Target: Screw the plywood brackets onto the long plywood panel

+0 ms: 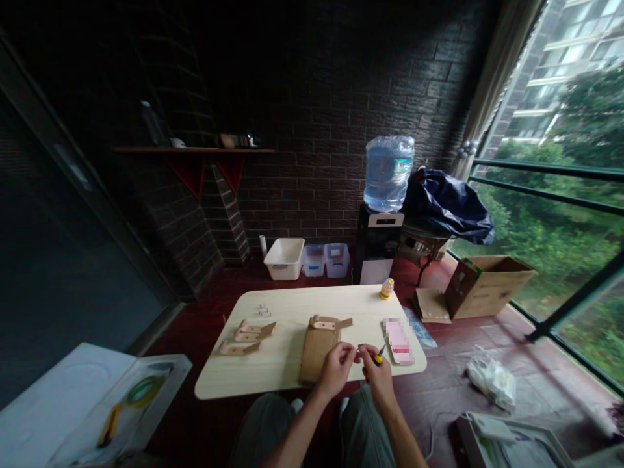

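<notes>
My left hand (335, 369) and my right hand (376, 372) meet over the near edge of a pale table (273, 380). Both have closed fingers, pinched around something too small to make out. A screwdriver (379, 357) with a yellow and black handle is tucked in my right hand, its shaft pointing up and right. Left of my hands lies a flat cardboard box (314, 351), with a light wooden bracket-like piece (327, 323) on its far end. Similar wooden pieces (254, 333) lie on the table's left side, near several small metal hooks or fasteners (264, 311).
A yellow-based clear bottle (387, 290) stands at the table's far right corner. A blurred pink item (400, 341) lies by the right edge. An open case (141, 403) is at left; an open carton (487, 286) and a grey tray (517, 439) stand right. Behind is a water dispenser (383, 240).
</notes>
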### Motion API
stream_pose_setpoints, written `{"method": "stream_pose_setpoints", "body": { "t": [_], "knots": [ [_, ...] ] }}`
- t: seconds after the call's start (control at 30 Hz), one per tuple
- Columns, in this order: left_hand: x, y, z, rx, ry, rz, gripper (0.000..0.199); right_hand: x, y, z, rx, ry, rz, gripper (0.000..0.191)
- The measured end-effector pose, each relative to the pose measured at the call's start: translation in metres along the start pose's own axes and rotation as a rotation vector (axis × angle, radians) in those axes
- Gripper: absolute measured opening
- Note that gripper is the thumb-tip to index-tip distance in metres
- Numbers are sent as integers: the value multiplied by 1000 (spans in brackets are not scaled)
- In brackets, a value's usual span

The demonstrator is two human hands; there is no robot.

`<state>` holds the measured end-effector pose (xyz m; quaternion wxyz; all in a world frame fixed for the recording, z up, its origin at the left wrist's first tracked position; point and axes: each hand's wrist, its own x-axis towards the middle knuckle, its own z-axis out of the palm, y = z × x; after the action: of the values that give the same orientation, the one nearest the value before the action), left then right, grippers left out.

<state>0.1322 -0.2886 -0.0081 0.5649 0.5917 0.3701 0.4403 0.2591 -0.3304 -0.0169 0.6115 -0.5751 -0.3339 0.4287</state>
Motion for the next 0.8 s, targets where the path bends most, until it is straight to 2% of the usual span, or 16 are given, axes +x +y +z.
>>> {"method": "stream_pose_setpoints", "body": {
  "t": [0.17, 0.43, 0.53, 0.8],
  "knots": [
    [4, 1, -4, 12, 44, -19, 43, 6, -3, 1, -23, -35, -34, 58],
    [4, 6, -11, 145, 3, 22, 35, 9, -4, 6, -14, -69, -6, 63],
    [3, 7, -17, 184, -7, 32, 32, 9, -7, 4, -51, -95, -9, 59],
    [5, 1, -20, 91, 50, -10, 35, 6, 5, 0, -92, -161, 39, 59]
  ]
}}
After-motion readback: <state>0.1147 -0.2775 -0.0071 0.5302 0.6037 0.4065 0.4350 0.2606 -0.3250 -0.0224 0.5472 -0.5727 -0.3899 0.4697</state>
